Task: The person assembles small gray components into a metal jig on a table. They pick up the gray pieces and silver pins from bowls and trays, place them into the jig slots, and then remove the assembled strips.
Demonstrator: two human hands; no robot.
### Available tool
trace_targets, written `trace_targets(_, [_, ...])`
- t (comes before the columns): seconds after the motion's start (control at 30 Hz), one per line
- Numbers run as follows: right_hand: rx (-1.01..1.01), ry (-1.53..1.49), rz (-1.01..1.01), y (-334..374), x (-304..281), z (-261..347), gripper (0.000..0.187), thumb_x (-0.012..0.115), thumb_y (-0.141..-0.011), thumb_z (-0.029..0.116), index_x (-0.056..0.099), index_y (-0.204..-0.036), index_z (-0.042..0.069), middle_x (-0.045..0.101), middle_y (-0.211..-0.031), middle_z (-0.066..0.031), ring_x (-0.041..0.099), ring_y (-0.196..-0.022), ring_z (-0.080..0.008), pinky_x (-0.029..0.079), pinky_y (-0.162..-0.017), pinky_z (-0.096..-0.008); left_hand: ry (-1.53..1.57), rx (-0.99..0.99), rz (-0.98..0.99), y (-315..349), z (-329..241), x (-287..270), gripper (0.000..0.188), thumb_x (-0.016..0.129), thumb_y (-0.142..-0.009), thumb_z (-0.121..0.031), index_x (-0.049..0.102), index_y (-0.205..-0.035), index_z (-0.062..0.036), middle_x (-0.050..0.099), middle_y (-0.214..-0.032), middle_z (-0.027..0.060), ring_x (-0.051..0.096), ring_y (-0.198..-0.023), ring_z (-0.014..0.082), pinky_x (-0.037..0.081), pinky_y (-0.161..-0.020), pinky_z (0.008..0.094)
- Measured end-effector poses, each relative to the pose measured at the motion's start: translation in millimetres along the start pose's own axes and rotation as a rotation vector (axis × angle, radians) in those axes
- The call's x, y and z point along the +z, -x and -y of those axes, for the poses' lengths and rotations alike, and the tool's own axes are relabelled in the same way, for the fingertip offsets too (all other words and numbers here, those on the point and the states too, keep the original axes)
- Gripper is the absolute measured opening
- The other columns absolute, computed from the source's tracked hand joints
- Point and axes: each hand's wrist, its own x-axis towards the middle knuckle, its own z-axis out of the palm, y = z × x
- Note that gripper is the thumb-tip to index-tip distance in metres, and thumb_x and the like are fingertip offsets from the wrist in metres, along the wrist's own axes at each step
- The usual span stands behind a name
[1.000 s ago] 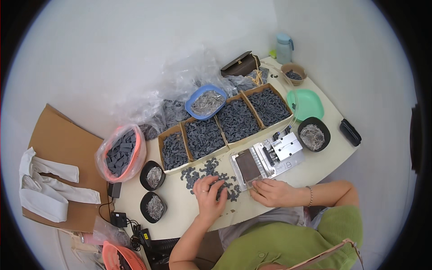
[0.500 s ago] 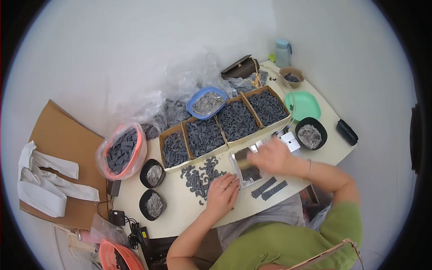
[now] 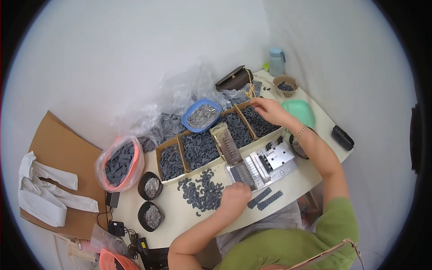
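Note:
A metal jig (image 3: 280, 158) with a slotted bed of dark grey pieces (image 3: 243, 174) lies on the table before me. Its clear ribbed cover (image 3: 228, 146) is tipped up, leaning toward the divided cardboard box (image 3: 215, 163). My left hand (image 3: 236, 198) is closed at the jig's near left corner; its curled fingers hide whatever they may hold. Over the box's far right compartment is my right hand (image 3: 271, 111), fingers apart and reaching down to the small dark grey pieces (image 3: 258, 123). Two dark ribbed strips (image 3: 265, 199) lie beside the jig, and loose grey pieces (image 3: 201, 191) are scattered to its left.
A blue tray (image 3: 201, 116) of metal pins rests on the box. Black bowls (image 3: 150, 186) of pins stand at left, one partly behind my right arm. A green tray (image 3: 300, 112), brown bowl (image 3: 285, 85), black case (image 3: 342, 137) and pink basket (image 3: 120, 164) surround the work area.
My right hand has moved from the jig up to the far right compartment. The jig's cover now stands tipped up and its bed shows. My left hand's fingers have curled in.

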Motion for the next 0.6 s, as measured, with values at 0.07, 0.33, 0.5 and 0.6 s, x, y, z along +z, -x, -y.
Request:
trace_targets(0.07, [0.01,0.166,0.055,9,-10,-25,0.018,0.059,-0.084,0.01,0.067,-0.1,0.007,0.069,-0.092,-0.0137,0.065,-0.087,-0.0319,0.051,-0.078,-0.0414,0.154,-0.013,-0.038,-5,14,-9,0.008,0.062,-0.07,-0.007,0.062,-0.076,-0.0015,0.065,-0.082,0.0155,0.065,-0.073,0.0249,0.053,-0.062,0.0355])
trace_targets(0.33, [-0.083,0.4,0.459,22,11,-16,0.016,0.069,-0.071,0.008,0.071,-0.086,0.011,0.062,-0.094,-0.0083,0.062,-0.094,-0.0286,0.051,-0.079,-0.0406,0.445,-0.497,-0.713,15,139,-75,0.006,0.059,-0.085,-0.004,0.057,-0.087,0.0005,0.057,-0.075,0.011,0.057,-0.065,0.0211,0.046,-0.061,0.0323])
trace_targets(0.5, [-0.077,0.457,0.355,23,9,-6,0.009,0.067,-0.072,0.009,0.067,-0.081,0.006,0.06,-0.091,-0.012,0.061,-0.092,-0.0307,0.05,-0.08,-0.0416,-0.119,-0.651,-1.0,70,274,-91,0.01,0.061,-0.084,-0.009,0.061,-0.085,0.0007,0.062,-0.086,0.0153,0.059,-0.076,0.0311,0.046,-0.068,0.0429])
trace_targets(0.6, [-0.072,0.49,0.317,25,13,-16,0.009,0.067,-0.075,0.011,0.066,-0.082,0.005,0.059,-0.09,-0.0129,0.061,-0.09,-0.0311,0.05,-0.08,-0.0413,-0.47,-0.622,-0.906,79,297,-78,0.009,0.061,-0.082,-0.009,0.065,-0.086,-0.0024,0.062,-0.089,0.0147,0.059,-0.08,0.0336,0.046,-0.072,0.046])
